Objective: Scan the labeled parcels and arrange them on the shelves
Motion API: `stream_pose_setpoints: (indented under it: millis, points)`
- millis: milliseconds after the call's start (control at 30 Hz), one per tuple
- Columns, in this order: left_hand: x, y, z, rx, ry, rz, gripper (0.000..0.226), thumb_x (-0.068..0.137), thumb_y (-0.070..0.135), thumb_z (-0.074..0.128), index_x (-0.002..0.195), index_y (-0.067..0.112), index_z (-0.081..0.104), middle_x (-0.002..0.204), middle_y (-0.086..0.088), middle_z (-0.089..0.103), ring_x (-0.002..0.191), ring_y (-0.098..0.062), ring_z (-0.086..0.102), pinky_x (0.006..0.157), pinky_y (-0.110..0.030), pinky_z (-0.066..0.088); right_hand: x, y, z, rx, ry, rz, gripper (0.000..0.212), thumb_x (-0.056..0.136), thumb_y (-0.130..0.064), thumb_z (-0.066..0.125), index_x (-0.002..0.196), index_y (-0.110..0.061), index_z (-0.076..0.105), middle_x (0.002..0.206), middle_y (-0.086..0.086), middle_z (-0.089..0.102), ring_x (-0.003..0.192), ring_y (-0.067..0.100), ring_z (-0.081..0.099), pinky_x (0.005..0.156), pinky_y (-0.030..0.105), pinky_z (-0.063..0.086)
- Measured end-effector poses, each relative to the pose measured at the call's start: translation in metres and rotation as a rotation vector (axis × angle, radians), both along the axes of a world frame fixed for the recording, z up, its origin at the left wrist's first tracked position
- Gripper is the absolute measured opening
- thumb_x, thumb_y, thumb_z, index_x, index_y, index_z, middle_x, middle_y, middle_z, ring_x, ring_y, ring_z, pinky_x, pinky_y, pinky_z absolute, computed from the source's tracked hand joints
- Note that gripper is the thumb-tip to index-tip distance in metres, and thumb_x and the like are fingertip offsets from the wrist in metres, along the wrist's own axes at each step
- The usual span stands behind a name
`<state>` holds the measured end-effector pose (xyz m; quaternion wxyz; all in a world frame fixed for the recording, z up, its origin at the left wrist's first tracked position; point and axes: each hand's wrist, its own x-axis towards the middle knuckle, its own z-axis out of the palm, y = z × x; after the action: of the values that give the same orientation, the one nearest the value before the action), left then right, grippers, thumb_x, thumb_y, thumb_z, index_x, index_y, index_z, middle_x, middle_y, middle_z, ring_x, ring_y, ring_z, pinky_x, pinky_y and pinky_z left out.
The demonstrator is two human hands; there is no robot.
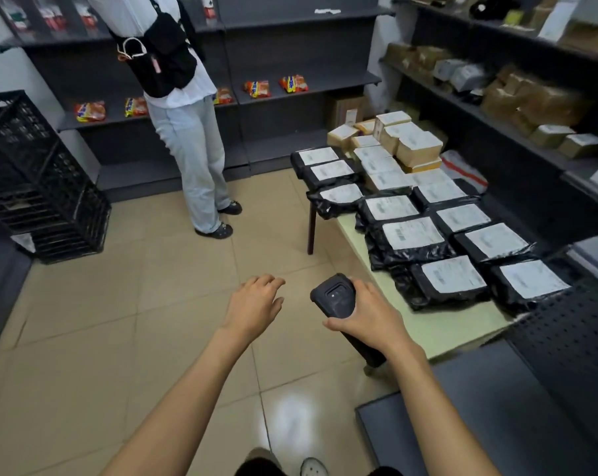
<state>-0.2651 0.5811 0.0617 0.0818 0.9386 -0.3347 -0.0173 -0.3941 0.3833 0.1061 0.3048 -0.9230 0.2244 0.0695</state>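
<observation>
Gripping a chunky black handheld scanner (333,294), the right hand (366,317) has its fingers and thumb wrapped round the body from above; the scanner's lens end points forward, away from the wearer. My guess: held ready, so it can swing over a label without regripping. Left hand (256,304) hovers just beside it, fingers loosely spread, holding nothing — probably kept free to lift parcels.

Nearest parcel, a black plastic mailer bag with a white printed label (450,281), lies just right of the scanner hand, not touched. It sits at the near end of a pale green table (441,333). More black bags lie label-up in rows beyond it, likely so each label can be read in passing; tan cardboard boxes (416,147) are stacked at the far end.

Dark grey metal shelves (517,130) along the right wall hold brown-wrapped parcels. Across the room, another person in pale trousers (191,149) stands at more shelving.
</observation>
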Motion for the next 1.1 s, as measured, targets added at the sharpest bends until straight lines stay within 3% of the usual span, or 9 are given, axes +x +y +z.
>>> stream_pose_setpoints:
  millis: [367, 567, 700, 867, 1000, 1100]
  points:
    - [0.23, -0.13, -0.009, 0.025, 0.036, -0.247, 0.037, 0.094, 0.02, 0.048, 0.13, 0.022, 0.055, 0.127, 0.002, 0.058, 0.114, -0.024, 0.055, 0.084, -0.037, 0.047, 0.184, -0.084, -0.014, -0.034, 0.041, -0.237, 0.095, 0.068, -0.061, 0.074, 0.147, -0.029, 0.031, 0.121, -0.004, 0.046, 0.104, 0.023, 0.06, 0.081, 0.037, 0.049]
    - [0.338, -0.223, 0.001, 0.036, 0.023, -0.453, 0.037, 0.097, 0.024, 0.044, 0.133, 0.027, 0.052, 0.132, 0.009, 0.053, 0.121, -0.018, 0.048, 0.086, -0.035, 0.046, 0.259, -0.129, -0.011, -0.001, 0.034, -0.465, 0.096, 0.071, -0.062, 0.073, 0.15, -0.028, 0.029, 0.13, -0.004, 0.046, 0.104, 0.023, 0.061, 0.079, 0.036, 0.052]
    - [0.378, -0.285, -0.003, 0.043, 0.054, -0.578, 0.042, 0.097, 0.023, 0.044, 0.139, 0.025, 0.05, 0.138, 0.006, 0.051, 0.124, -0.02, 0.047, 0.096, -0.036, 0.045, 0.282, -0.158, -0.017, 0.01, 0.065, -0.59, 0.095, 0.072, -0.061, 0.073, 0.149, -0.028, 0.029, 0.125, -0.005, 0.047, 0.103, 0.022, 0.06, 0.081, 0.038, 0.053]
    - [0.408, -0.363, -0.02, 0.053, 0.087, -0.709, 0.043, 0.098, 0.026, 0.043, 0.14, 0.022, 0.049, 0.14, 0.004, 0.05, 0.125, -0.021, 0.047, 0.094, -0.036, 0.045, 0.307, -0.208, -0.033, 0.027, 0.125, -0.698, 0.097, 0.076, -0.063, 0.073, 0.151, -0.027, 0.024, 0.131, -0.003, 0.045, 0.105, 0.024, 0.061, 0.073, 0.033, 0.049]
    - [0.433, -0.434, -0.033, 0.039, 0.112, -0.741, 0.044, 0.099, 0.025, 0.044, 0.144, 0.022, 0.044, 0.142, 0.005, 0.046, 0.128, -0.019, 0.044, 0.095, -0.036, 0.046, 0.331, -0.266, -0.044, 0.051, 0.124, -0.763, 0.1, 0.075, -0.059, 0.075, 0.154, -0.026, 0.022, 0.14, -0.001, 0.043, 0.114, 0.026, 0.058, 0.085, 0.039, 0.053]
    - [0.448, -0.495, -0.034, 0.021, 0.092, -0.768, 0.044, 0.099, 0.026, 0.046, 0.143, 0.019, 0.044, 0.141, 0.001, 0.047, 0.125, -0.022, 0.046, 0.093, -0.037, 0.047, 0.347, -0.318, -0.046, 0.05, 0.138, -0.802, 0.102, 0.074, -0.061, 0.074, 0.154, -0.026, 0.022, 0.135, -0.002, 0.044, 0.111, 0.025, 0.059, 0.083, 0.04, 0.054]
